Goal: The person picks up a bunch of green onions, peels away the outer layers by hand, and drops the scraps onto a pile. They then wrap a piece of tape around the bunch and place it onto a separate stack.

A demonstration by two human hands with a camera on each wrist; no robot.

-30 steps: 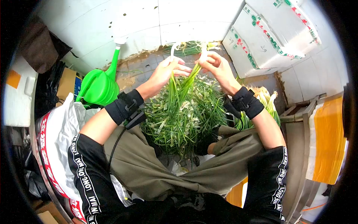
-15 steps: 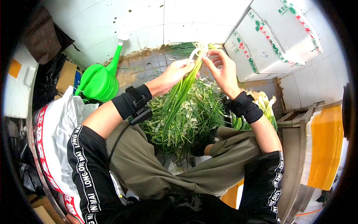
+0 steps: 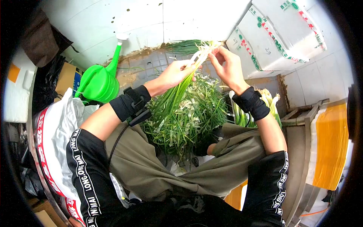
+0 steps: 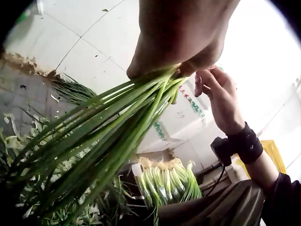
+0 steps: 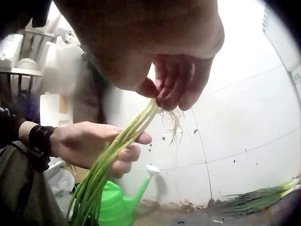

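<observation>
Closest in: olive trousers [image 3: 151, 170], black sleeves [image 3: 92, 166] w/ white-lettered trim and, by the L arm, a white plastic sack [image 3: 72, 125] w/ red print. Just past the lap, held up approx. mid-view: bunch of spring onions [image 3: 184, 84], pale root ends up and away, green leaves drooping back down twd the L forearm. Gripped round the stems by L hand [image 3: 176, 73], fingers curled; pinched nr the root end btwn thumb and fingertips of R hand [image 3: 228, 68], w/ thin roots [image 5: 175, 125] trailing past in the R wrist view. Prob. v. light, so only a gentle hold needed; stems firmish but likely easy to bruise or snap, leaves limp, poss. slippery if damp (can't tell). Best taken by the pale stems, a bit below the roots, gathered tog. w/o squeezing; if taken by the leaf tips, likely to fold and slip apart. Below, btwn the legs: tangled leafy heap [image 3: 189, 121], green w/ pale scraps. Beyond the R knee: row of spring onions [image 4: 171, 183], roots up. Further, to the L: green watering can [image 3: 99, 85]; to the R: stacked white boxes [image 3: 261, 41] w/ green-and-red printed tape. Farthest: flat-lying bundle [image 3: 183, 46] of spring onions on tiled floor [image 3: 151, 62], by the white wall [image 3: 140, 26].
</observation>
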